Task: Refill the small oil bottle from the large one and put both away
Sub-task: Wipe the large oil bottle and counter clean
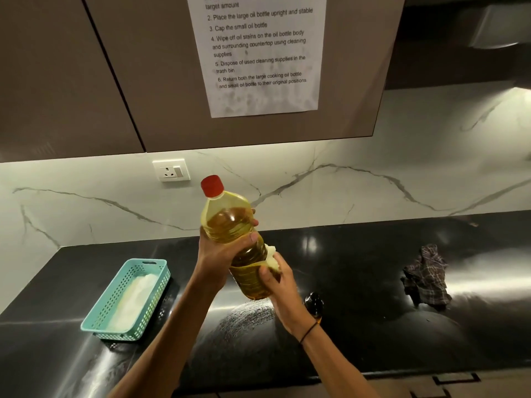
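The large oil bottle (230,222), clear yellow with a red cap, is lifted above the black countertop (359,297) and leans slightly left. My left hand (221,254) grips its middle. My right hand (277,280) pinches a white tissue (271,255) against the bottle's lower side. The small oil bottle (313,307), dark with amber oil, stands on the counter just right of my right wrist, partly hidden by it.
A teal plastic basket (126,300) holding white tissues sits at the left of the counter. A crumpled checked cloth (426,278) lies at the right. An instruction sheet (258,53) hangs on the upper cabinet; a wall socket (171,170) is behind.
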`<state>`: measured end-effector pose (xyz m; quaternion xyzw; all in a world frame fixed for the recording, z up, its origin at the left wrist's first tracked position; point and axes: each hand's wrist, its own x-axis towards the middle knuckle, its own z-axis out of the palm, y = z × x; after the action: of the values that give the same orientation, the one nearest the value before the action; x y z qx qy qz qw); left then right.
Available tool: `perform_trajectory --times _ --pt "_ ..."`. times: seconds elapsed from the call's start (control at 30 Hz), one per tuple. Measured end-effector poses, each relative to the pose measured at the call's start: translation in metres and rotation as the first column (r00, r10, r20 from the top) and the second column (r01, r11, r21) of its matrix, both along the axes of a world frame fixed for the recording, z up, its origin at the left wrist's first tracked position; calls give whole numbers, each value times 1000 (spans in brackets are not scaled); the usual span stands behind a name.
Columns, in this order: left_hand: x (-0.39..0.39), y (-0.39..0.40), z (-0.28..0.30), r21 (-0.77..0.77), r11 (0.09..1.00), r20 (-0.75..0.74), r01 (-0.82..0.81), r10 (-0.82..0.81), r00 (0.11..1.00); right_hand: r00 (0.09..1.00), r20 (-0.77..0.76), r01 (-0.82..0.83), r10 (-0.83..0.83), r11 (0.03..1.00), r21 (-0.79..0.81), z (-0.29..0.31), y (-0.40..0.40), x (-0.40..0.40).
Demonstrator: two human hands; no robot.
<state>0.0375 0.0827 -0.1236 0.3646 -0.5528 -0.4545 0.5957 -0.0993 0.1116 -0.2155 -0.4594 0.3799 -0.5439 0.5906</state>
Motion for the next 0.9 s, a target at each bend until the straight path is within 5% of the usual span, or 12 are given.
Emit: perform_trajectory --times 0.17,0.23,0.43,0.63,0.77,0.9 --pt "9 -6 -3 53 998 -80 -24 28 996 883 465 -63 -59 968 242 3 12 -4" --pt "10 -6 -6 49 998 -72 -38 41 997 842 516 -54 -160 925 376 4 16 3" --pt "14 -7 -6 35 994 -94 -108 110 989 872 326 176 -366 855 488 2 34 22" --pt "16 0 -13 36 997 -117 -66 70 991 899 326 56 -293 816 576 7 11 11" --pt "17 0 -11 0 994 -112 -110 109 988 990 122 14 -73 904 427 9 12 17" --pt "22 -1 -10 -22 988 -95 -150 148 985 982 -50 189 -183 953 235 -10 21 21"
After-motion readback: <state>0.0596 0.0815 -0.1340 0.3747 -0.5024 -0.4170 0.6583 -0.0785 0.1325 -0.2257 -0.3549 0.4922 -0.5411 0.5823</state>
